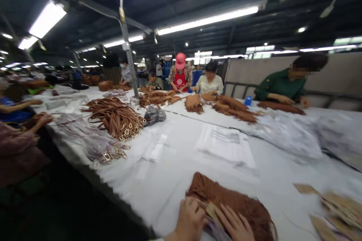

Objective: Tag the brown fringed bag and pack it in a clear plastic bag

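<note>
A brown fringed bag (232, 196) lies on the white-covered table (175, 196) right in front of me. My left hand (190, 216) has its fingers curled over the bag's near left edge and grips it. Stretched out flat, the fingers of my right hand (236, 224) rest on the bag's near side. Between the two hands show a tan strip (213, 212) and some purplish wrapping (212, 229), apparently at the bag's opening. The lower parts of both hands run out of the picture.
Tan card-like pieces (339, 211) lie at right, blurred. Beyond the bag is a stack of clear plastic bags (226, 143). Brown straps with metal clasps (115, 116) and plastic-wrapped straps (87, 139) lie at left. Co-workers handle brown pieces across the table, near a metal post (130, 60).
</note>
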Motion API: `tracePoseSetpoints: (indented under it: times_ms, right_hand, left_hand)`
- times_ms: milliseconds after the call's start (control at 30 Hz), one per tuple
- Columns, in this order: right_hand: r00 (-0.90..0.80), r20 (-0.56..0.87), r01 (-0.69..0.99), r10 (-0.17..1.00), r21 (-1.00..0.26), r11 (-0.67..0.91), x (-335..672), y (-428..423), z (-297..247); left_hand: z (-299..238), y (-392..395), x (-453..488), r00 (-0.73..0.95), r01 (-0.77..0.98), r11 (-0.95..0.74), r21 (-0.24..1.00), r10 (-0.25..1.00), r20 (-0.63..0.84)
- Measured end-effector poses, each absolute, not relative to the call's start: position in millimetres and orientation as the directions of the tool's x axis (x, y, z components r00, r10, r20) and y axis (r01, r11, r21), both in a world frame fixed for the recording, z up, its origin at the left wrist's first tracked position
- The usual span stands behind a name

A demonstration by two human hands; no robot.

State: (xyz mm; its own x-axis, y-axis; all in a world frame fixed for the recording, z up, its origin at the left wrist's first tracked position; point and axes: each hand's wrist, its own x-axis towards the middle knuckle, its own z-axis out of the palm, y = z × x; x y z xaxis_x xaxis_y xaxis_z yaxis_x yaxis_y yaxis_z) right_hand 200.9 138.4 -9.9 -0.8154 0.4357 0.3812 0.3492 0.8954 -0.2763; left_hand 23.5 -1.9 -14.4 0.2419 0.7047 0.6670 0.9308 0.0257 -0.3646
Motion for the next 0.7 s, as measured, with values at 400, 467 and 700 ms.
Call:
tracePoseSetpoints:
  times_ms: [400,467,700]
  right_hand:
    - [-0.92,0.126,0.306,0.371,-0.36,0.881,212,131,1]
    - [-0.918,0.124,0.312,0.378,-0.363,0.878,212,131,0]
    - [-0.903,0.045,0.366,0.428,-0.444,0.818,216,129,14]
  left_hand:
    - [-38,-62,24,0.043,0.959,-0.15,0.241,0.916,0.399]
    - [-36,-54,26,0.072,0.964,-0.162,0.211,0.922,0.38]
    - [-32,7,52,-0.093,0.977,0.0,0.212,0.9,0.427]
